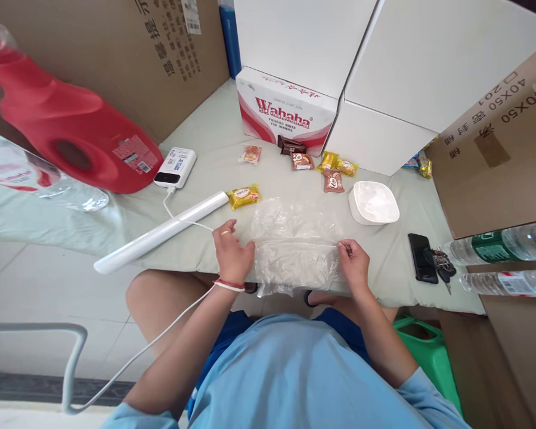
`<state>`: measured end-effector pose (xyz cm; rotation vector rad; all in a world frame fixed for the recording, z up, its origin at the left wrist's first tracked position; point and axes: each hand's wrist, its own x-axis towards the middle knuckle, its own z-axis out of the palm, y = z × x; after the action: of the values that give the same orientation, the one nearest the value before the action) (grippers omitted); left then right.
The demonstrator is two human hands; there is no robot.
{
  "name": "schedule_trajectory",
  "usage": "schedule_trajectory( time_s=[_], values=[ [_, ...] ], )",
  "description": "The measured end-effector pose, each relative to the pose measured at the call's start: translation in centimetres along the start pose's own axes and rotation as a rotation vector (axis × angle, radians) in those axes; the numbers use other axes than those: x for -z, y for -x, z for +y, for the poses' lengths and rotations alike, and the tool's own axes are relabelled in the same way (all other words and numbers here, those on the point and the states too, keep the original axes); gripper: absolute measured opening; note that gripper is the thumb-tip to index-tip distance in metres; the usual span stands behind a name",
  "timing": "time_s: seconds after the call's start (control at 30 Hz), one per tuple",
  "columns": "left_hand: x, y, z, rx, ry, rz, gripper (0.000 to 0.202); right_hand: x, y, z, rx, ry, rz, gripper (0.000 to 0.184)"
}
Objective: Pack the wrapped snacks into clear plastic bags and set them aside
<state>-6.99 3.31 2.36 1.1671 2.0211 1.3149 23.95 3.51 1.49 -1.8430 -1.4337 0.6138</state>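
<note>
A crinkled clear plastic bag (297, 262) lies flat in front of me, its near edge hanging over the table's front edge. A crease or seam runs across its middle. My right hand (355, 265) pinches the bag's right edge between thumb and fingertips. At the left edge, my left hand (233, 256) has its fingers apart, with the thumb touching or very close to the plastic. A white cable runs by that hand. Just beyond it are a yellow-wrapped snack (244, 196) and a white plastic roll (160, 233). A white tub (374, 203) stands right of the bag.
Several wrapped snacks (333, 180) lie before the Wahaha box (285, 110). To the left are a red jug (80, 131), a clear bottle (71, 189) and a white device (177, 167). A phone (423, 257), keys (445, 262) and water bottles (513, 241) are at right.
</note>
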Motion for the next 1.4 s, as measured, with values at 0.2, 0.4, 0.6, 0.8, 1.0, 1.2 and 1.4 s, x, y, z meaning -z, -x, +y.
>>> schedule_trajectory(
  time_s=[0.2, 0.4, 0.6, 0.8, 1.0, 1.2, 1.4],
  values=[
    [-3.2, 1.4, 2.6, -0.567, -0.422, -0.332, 0.032, -0.2, 0.6, 0.4, 0.004, 0.005, 0.019, 0.032],
    [-4.1, -1.2, -1.9, -0.581, -0.689, -0.481, 0.055, 1.9, -0.3, 2.7, -0.131, 0.059, -0.062, 0.038],
    [-3.4, -1.2, -2.7, -0.631, -0.699, -0.496, 0.058, 3.3, -7.8, -0.6, 0.190, 0.292, 0.034, 0.034],
    [-3.4, -1.3, -2.5, -0.617, -0.690, -0.511, 0.058, -6.0, -21.0, -10.9, 0.555, 0.585, -0.139, 0.035],
    [-3.3, -1.5, -2.6, -0.612, -0.680, -0.526, 0.058, -16.9, -30.0, -17.8, 0.669, 0.782, -0.245, 0.050],
    [-3.2, -1.4, -2.4, -0.604, -0.695, -0.535, 0.057, -21.0, -31.7, -18.9, 0.433, 0.779, -0.218, 0.032],
    [-3.2, -1.4, -2.4, -0.610, -0.690, -0.527, 0.058, -14.4, -29.5, -18.8, 0.552, 0.427, -0.189, 0.040]
  ],
)
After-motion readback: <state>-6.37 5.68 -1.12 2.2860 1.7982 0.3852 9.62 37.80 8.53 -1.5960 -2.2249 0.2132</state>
